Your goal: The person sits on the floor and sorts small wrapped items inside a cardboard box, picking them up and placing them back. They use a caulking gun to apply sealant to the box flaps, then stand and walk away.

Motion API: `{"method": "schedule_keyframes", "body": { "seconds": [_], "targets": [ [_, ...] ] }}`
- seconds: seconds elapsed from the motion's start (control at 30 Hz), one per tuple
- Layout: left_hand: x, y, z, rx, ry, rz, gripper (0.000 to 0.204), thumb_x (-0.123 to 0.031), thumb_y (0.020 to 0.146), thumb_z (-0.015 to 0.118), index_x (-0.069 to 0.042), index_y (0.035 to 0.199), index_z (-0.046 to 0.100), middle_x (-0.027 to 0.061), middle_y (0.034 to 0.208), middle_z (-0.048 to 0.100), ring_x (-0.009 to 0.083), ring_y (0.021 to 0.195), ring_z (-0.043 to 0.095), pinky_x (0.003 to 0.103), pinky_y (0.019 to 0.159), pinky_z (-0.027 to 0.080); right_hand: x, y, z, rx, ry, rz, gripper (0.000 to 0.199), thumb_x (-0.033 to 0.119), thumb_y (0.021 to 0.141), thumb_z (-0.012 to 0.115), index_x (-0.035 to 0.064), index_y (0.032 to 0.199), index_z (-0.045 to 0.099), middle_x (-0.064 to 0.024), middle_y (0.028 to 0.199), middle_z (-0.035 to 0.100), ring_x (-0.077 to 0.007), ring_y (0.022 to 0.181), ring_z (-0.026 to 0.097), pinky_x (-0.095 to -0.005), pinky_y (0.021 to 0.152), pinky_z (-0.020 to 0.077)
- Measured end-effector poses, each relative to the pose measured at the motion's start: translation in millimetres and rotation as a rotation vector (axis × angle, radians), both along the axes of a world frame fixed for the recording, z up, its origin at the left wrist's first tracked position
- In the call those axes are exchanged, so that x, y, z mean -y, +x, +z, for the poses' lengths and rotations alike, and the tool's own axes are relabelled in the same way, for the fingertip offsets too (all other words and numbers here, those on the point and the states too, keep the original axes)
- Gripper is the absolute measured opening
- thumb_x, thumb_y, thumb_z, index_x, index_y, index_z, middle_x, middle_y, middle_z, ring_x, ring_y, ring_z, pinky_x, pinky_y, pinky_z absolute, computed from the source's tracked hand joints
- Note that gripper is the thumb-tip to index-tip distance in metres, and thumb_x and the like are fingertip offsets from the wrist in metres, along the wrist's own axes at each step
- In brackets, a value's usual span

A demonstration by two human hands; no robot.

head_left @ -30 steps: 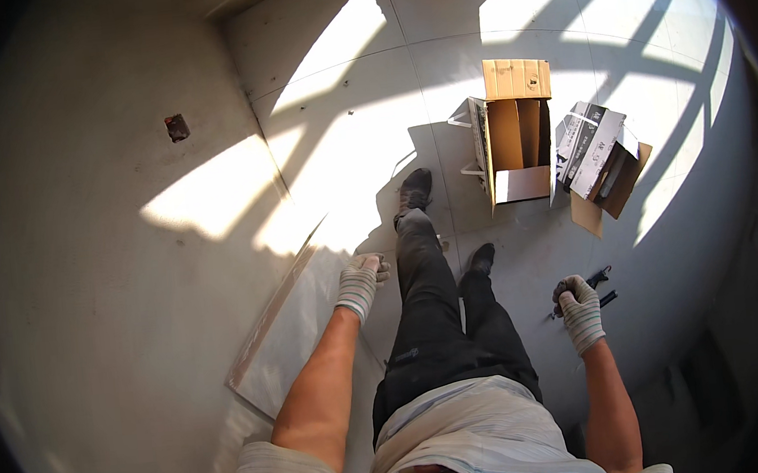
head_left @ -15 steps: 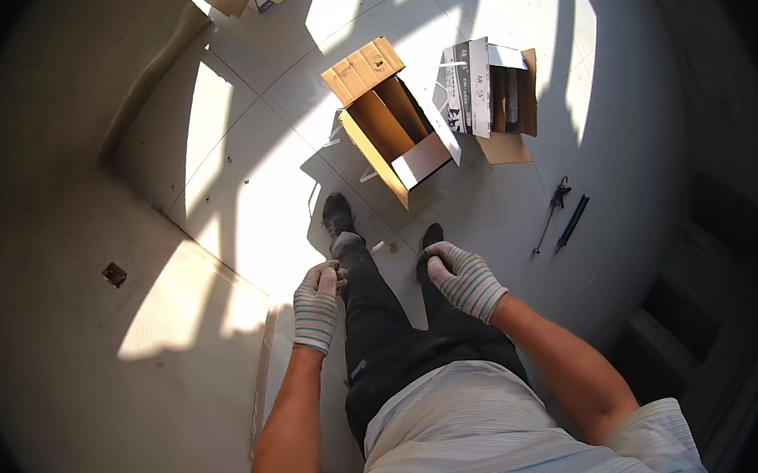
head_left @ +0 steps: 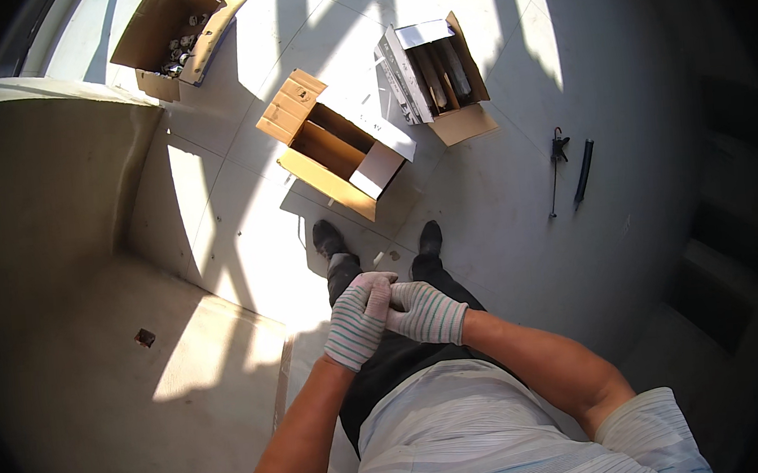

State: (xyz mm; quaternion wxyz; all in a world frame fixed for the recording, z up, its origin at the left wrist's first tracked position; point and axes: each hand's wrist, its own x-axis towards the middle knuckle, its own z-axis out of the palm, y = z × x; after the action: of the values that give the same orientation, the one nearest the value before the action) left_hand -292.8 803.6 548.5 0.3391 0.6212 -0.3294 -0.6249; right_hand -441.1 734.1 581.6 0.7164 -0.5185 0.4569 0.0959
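Note:
My left hand (head_left: 364,317) and my right hand (head_left: 428,311), both in white knitted gloves with green stripes, meet in front of my waist. The left fingers and thumb close over the right fingertips. My right hand is closed too, its fingers pressed against the left. Whatever may lie between them is hidden. Beyond my feet, on the floor, is an open brown cardboard box (head_left: 329,183) with a divider inside. To its right stands another open carton (head_left: 406,85) with several long pieces in it.
At the far left an open cardboard box (head_left: 141,37) holds several small whitish items. A black tool with a thin rod (head_left: 557,153) and a black half-tube (head_left: 584,172) lie on the floor at right. A low wall (head_left: 76,173) runs along the left; dark steps (head_left: 727,296) are at right.
My hands, apart before, have come together in front of my waist. The view has shifted, so the far-left box shows more fully and the other boxes sit further left.

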Motion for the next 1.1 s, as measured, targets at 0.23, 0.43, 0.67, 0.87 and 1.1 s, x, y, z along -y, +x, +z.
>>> {"method": "schedule_keyframes", "body": {
  "seconds": [0.23,0.43,0.67,0.87,1.1],
  "targets": [
    [23.5,-93.1,7.4,-0.128,0.135,-0.003,0.049,-0.041,0.111,0.046,0.002,0.111,0.07,0.0075,0.091,0.069,0.0137,0.079,0.064,0.028,0.076,0.053,6.3,-111.8,14.3,0.122,0.231,-0.396,0.033,0.024,0.103,0.059,0.0026,0.126,0.07,0.0013,0.09,0.067,-0.0093,0.083,0.059,-0.0256,0.083,0.0519],
    [45.5,-187.0,10.1,-0.086,0.09,-0.13,0.048,-0.039,0.112,0.044,0.001,0.107,0.07,0.0082,0.088,0.068,0.0153,0.081,0.062,0.03,0.08,0.052,20.4,-219.6,29.8,0.167,0.219,-0.55,0.036,0.026,0.105,0.058,0.0017,0.128,0.069,0.0003,0.095,0.066,-0.0083,0.085,0.058,-0.0255,0.082,0.0524],
    [51.9,-258.8,-13.5,-0.025,0.156,-0.086,0.041,-0.035,0.11,0.051,0.001,0.109,0.071,0.006,0.095,0.071,0.0144,0.09,0.063,0.03,0.088,0.051,25.4,-353.7,8.9,0.166,-0.005,-0.903,0.032,0.019,0.106,0.059,-0.0023,0.129,0.065,-0.0034,0.093,0.069,-0.009,0.082,0.061,-0.0258,0.077,0.0542],
    [58.7,-254.2,-39.9,0.054,0.181,0.009,0.04,-0.039,0.109,0.054,-0.003,0.108,0.072,0.0071,0.094,0.074,0.015,0.082,0.068,0.032,0.078,0.056,-0.5,-521.1,-35.1,-0.245,-0.157,-1.243,0.024,0.019,0.105,0.059,0.0033,0.119,0.068,-0.002,0.085,0.068,-0.0078,0.068,0.06,-0.0246,0.062,0.0524],
    [65.3,-213.3,-54.6,0.15,0.494,0.261,0.046,-0.05,0.104,0.053,-0.009,0.103,0.071,0.0086,0.091,0.075,0.0241,0.078,0.071,0.04,0.07,0.056,-101.2,-645.8,-59.5,-0.674,0.073,-1.332,0.017,0.008,0.1,0.053,0.0051,0.108,0.068,-0.0032,0.082,0.068,-0.0116,0.063,0.061,-0.029,0.056,0.0528]
  ]
}}
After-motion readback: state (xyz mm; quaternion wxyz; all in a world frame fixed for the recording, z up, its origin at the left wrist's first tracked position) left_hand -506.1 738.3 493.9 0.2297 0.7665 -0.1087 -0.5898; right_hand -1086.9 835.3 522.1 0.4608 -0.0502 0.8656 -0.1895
